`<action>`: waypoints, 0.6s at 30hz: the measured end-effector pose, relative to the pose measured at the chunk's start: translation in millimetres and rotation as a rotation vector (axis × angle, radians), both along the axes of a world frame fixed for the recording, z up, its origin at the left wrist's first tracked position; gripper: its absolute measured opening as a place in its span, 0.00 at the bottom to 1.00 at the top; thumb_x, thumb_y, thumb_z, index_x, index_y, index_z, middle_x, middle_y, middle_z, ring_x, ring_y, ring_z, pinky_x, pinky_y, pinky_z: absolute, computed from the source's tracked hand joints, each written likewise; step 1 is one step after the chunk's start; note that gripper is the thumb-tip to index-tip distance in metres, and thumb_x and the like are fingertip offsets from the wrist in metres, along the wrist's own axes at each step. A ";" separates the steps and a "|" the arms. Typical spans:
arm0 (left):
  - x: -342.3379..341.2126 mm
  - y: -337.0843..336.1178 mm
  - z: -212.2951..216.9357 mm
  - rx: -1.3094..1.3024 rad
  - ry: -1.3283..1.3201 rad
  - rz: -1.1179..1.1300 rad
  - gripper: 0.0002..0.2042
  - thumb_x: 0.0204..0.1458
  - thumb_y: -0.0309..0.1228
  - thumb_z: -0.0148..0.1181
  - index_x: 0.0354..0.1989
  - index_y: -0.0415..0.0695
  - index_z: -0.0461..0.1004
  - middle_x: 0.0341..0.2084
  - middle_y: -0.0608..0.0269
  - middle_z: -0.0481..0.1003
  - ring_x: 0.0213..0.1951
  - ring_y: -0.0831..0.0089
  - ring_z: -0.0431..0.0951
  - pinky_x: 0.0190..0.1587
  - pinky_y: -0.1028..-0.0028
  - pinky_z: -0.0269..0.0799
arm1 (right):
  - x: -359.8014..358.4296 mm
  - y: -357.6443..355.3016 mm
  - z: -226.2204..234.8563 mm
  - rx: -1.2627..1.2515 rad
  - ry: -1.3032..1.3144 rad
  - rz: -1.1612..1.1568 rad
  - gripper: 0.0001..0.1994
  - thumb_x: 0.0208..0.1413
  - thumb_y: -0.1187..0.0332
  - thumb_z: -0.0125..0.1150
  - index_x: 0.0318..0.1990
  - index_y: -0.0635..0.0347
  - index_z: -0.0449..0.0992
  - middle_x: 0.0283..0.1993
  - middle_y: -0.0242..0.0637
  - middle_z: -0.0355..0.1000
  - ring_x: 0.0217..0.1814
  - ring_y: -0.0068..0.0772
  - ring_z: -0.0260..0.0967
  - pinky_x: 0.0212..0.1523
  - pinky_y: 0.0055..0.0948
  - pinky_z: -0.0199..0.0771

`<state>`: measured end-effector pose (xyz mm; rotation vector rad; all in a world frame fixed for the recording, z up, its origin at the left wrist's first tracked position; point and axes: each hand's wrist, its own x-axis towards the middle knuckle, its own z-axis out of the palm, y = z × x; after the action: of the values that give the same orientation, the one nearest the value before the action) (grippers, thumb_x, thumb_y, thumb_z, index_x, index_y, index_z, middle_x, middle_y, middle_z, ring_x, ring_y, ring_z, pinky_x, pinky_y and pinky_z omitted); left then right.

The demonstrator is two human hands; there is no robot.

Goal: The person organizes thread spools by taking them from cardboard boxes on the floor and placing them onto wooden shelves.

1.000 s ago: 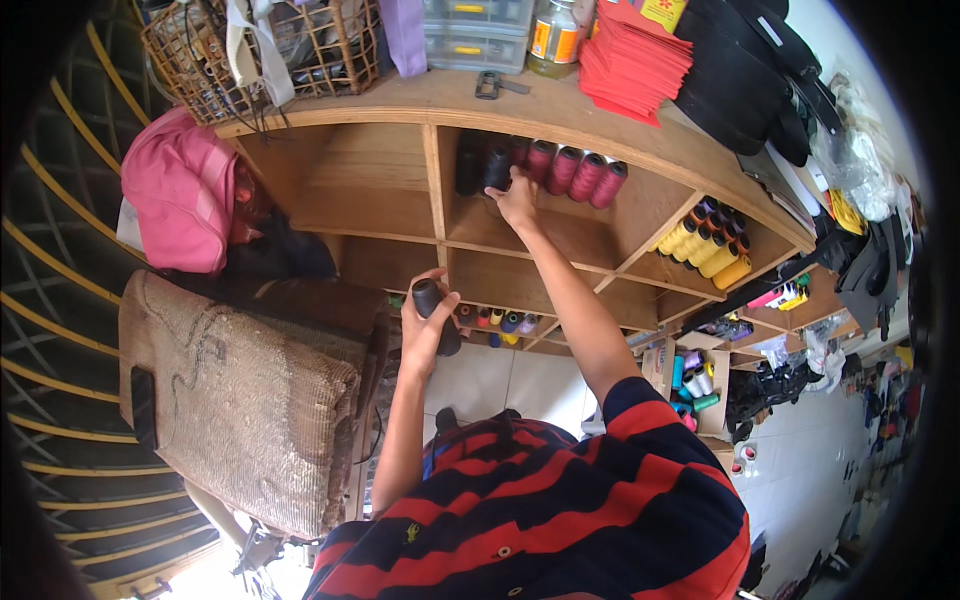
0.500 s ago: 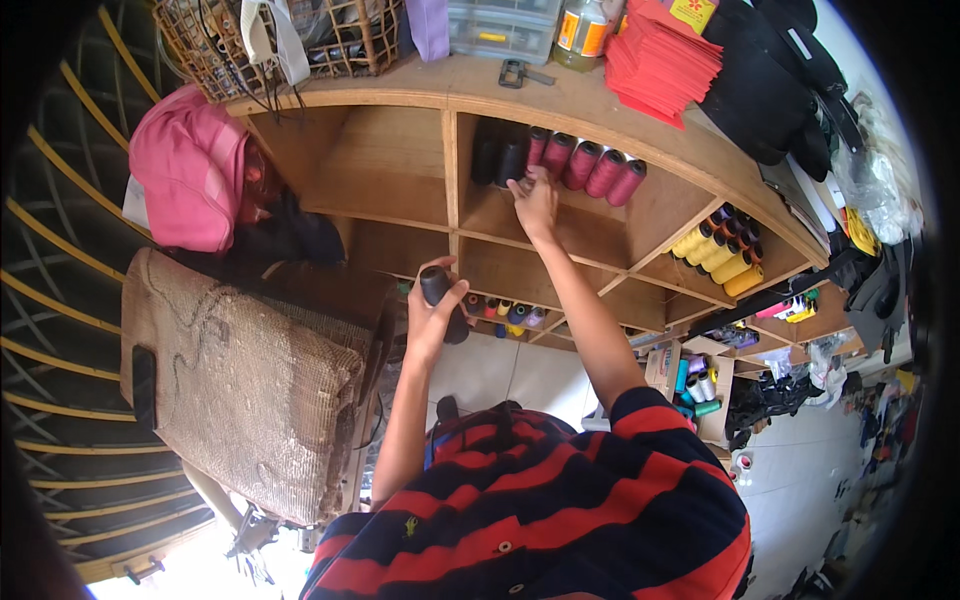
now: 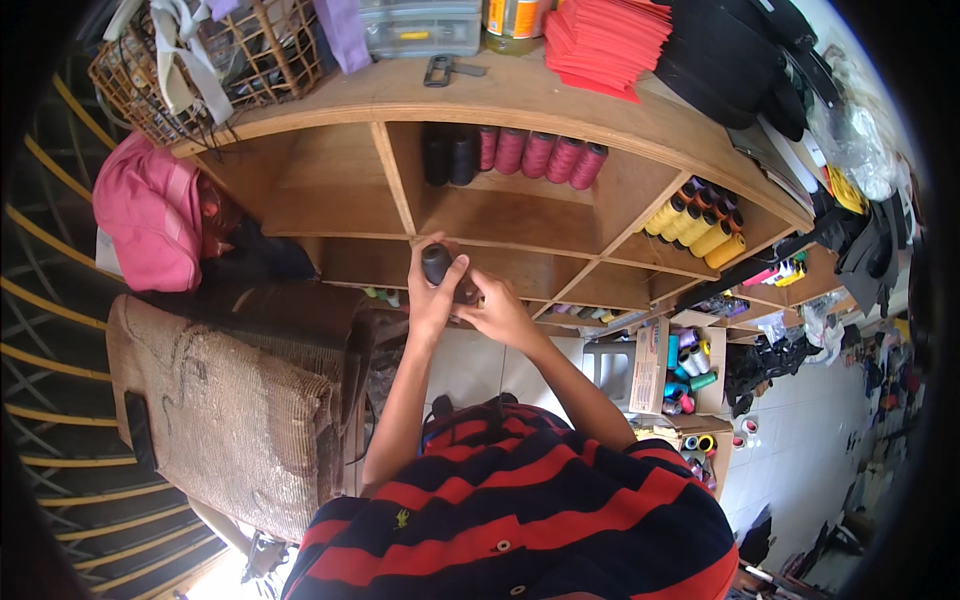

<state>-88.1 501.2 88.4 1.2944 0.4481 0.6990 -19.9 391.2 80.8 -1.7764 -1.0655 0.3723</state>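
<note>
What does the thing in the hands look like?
Find the wooden shelf, then the two hands in front of its middle. The left hand grips a dark spool, the right hand beside it. Unlike the pink spools above, it is off the shelf.

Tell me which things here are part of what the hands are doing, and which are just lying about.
In hand:
- dark thread spool, gripped by left hand
- right hand, alongside it
- black spools on shelf

Lying about:
- pink bag
- red cloth stack
- yellow spools
- wire basket
</note>
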 end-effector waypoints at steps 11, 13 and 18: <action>-10.8 -0.2 -13.3 -0.006 0.074 -0.024 0.24 0.60 0.46 0.45 0.58 0.41 0.60 0.53 0.53 0.68 0.56 0.65 0.66 0.57 0.63 0.60 | 141.7 61.7 -31.4 0.230 -0.191 -0.546 0.21 0.37 0.71 0.74 0.38 0.69 0.71 0.34 0.53 0.72 0.31 0.51 0.72 0.32 0.42 0.70; -14.5 -0.9 -14.6 -0.020 0.071 -0.020 0.23 0.60 0.46 0.44 0.57 0.42 0.62 0.51 0.55 0.69 0.55 0.66 0.67 0.56 0.63 0.61 | 165.1 75.0 -47.1 0.173 -0.316 -0.616 0.18 0.37 0.73 0.74 0.35 0.68 0.72 0.35 0.50 0.72 0.30 0.45 0.73 0.31 0.40 0.71; -28.5 8.8 -28.4 -0.018 0.061 0.023 0.20 0.61 0.44 0.44 0.54 0.43 0.65 0.48 0.58 0.72 0.53 0.69 0.68 0.53 0.65 0.63 | 173.9 94.2 -56.3 0.113 -0.450 -0.641 0.18 0.37 0.73 0.75 0.34 0.68 0.71 0.36 0.49 0.72 0.33 0.46 0.73 0.32 0.40 0.71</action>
<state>-116.7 510.1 60.0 1.2979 0.5185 0.6740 154.0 485.4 24.5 -2.0288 -0.7278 -0.4894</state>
